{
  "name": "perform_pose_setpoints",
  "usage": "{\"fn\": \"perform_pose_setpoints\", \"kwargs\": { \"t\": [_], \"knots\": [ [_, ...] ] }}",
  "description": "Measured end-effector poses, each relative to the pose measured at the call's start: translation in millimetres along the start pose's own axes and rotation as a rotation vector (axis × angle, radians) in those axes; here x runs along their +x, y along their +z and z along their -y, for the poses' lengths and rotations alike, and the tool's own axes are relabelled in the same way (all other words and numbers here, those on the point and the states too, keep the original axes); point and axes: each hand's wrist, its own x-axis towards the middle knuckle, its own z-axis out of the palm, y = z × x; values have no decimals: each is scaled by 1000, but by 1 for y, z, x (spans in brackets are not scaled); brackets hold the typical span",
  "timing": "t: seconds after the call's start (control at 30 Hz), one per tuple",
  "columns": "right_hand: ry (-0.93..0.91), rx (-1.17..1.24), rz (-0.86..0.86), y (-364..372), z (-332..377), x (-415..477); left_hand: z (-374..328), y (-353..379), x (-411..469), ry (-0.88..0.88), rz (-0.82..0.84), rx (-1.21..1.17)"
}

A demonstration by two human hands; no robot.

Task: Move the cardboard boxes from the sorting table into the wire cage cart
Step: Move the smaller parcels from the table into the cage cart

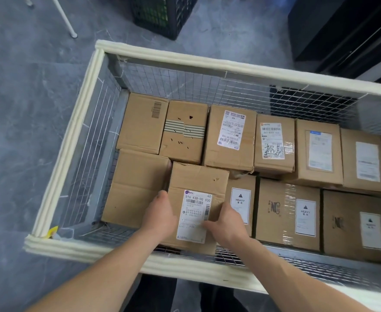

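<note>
A grey marbled floor point(27, 91) is filling the left and top of the view, taking an even, soft light with no hard shadows. Taking the black crate point(162, 14) at the top as landmark: it is standing on the floor, with something green showing through its lattice. To its left, a thin white leg point(64, 18) is slanting down to a small foot on the floor. Well to the crate's right, a dark cabinet point(342, 30) is occupying the upper right corner.
</note>
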Motion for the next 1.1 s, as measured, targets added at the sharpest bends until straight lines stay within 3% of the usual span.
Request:
{"fn": "perform_pose_setpoints", "kwargs": {
  "t": [1.1],
  "knots": [
    [17,33,9,25,11,46,17,2,49,35,53,108]
  ]
}}
